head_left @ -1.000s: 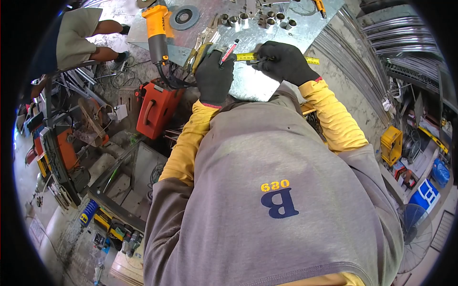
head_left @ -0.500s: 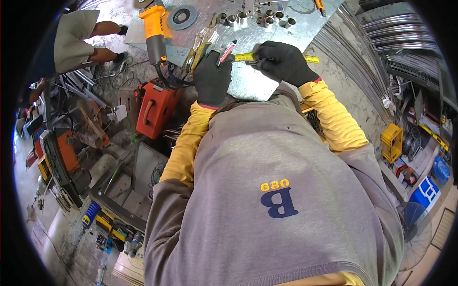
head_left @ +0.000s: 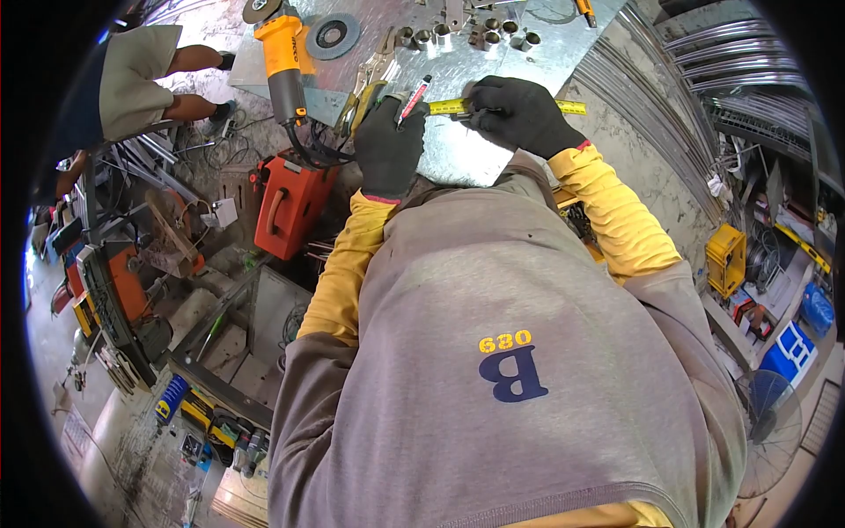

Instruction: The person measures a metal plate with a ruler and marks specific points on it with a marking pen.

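My left hand, in a black glove, is closed around a red marker with its tip pointing up and away. It also seems to grip the yellow tape measure case. The yellow tape blade runs to the right across a galvanized metal sheet. My right hand, also in a black glove, presses the blade down on the sheet with its fingers curled over it. Both hands rest on the sheet's near part, a short gap apart.
On the sheet lie an orange angle grinder, a grinding disc, locking pliers and several short metal tube pieces. An orange welding machine stands below left. Another person is at the upper left. Metal strips lie at the right.
Both hands stay on the tape and marker in nearly the same place. The whole view has shifted slightly, with the grinder and sheet sitting a little higher in the frame.
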Demonstrator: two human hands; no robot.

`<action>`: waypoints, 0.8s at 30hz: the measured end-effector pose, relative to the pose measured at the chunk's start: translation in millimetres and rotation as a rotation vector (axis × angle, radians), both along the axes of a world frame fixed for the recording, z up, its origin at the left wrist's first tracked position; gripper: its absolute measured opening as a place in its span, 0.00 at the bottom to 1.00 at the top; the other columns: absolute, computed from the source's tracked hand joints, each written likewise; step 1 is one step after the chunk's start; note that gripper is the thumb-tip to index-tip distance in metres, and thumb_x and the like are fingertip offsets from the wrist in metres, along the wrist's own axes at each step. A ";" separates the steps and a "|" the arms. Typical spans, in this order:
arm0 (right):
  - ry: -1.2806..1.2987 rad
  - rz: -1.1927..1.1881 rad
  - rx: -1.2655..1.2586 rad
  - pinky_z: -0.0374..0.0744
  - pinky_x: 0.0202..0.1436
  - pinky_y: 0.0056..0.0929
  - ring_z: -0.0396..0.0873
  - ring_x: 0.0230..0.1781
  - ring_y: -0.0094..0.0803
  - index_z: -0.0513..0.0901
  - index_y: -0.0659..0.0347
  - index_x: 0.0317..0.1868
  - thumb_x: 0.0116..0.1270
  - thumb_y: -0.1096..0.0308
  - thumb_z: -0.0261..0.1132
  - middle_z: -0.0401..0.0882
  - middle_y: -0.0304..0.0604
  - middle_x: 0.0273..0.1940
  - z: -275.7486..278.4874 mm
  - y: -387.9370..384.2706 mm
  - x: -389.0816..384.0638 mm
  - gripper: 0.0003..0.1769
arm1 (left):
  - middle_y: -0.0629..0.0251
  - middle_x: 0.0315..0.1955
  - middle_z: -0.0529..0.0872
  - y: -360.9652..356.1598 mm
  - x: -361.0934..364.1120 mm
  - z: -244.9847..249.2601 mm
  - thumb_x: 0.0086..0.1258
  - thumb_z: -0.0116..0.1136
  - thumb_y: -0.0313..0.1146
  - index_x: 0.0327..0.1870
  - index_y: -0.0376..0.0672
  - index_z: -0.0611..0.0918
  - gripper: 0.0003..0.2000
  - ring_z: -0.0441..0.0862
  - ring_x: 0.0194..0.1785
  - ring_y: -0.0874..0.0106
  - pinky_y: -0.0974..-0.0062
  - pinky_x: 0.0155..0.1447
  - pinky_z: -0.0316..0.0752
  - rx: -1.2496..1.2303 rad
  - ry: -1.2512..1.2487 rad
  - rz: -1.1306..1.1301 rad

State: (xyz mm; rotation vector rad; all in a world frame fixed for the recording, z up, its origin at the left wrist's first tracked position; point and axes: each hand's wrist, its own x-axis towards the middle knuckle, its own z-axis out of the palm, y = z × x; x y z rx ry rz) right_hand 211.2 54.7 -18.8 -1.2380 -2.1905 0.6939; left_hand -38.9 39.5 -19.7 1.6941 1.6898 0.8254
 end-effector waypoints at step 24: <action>0.033 0.029 -0.070 0.85 0.46 0.39 0.88 0.40 0.44 0.90 0.56 0.48 0.64 0.63 0.74 0.89 0.39 0.44 1.6 4.3 3.9 0.13 | 0.51 0.30 0.87 -1.2 -2.2 -2.5 0.74 0.69 0.45 0.43 0.40 0.88 0.15 0.87 0.37 0.50 0.54 0.42 0.78 -0.022 0.063 -0.026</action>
